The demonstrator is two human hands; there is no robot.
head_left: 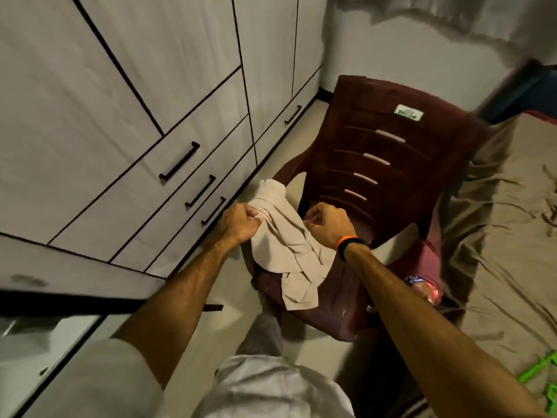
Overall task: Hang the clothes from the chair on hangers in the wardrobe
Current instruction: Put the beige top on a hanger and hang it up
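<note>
Both hands closed on one beige garment [286,245] above the seat of a maroon plastic chair [391,164]. Left hand [241,223] fisted, fingers curled round a bunched edge of the cloth at its upper left. Right hand [327,223] likewise fisted at the cloth's upper right, gripping a fold (exact pinch point hidden by the knuckles); orange-and-black wristband [346,247] on that wrist. Garment stretched between the two fists, its lower part draped over the front of the seat and hanging past the front edge, one end lying toward the chair's left armrest. Pinkish-red cloth [425,260] over the right armrest, with a patterned item just below it (too blurred to identify). Chair back slatted, with a white-and-green sticker [408,113] near its top. Wardrobe [120,86] to the left of the chair: pale panelled doors closed, drawers with dark bar handles [179,161]. Bed with a rumpled tan sheet [512,221] to the right, touching or just beside the chair. Green plastic object [539,372] at the sheet's lower right edge, partly cut off by the frame. Pale tiled floor [229,297] beneath; white sleeve [99,384] and shirt front in the foreground.
</note>
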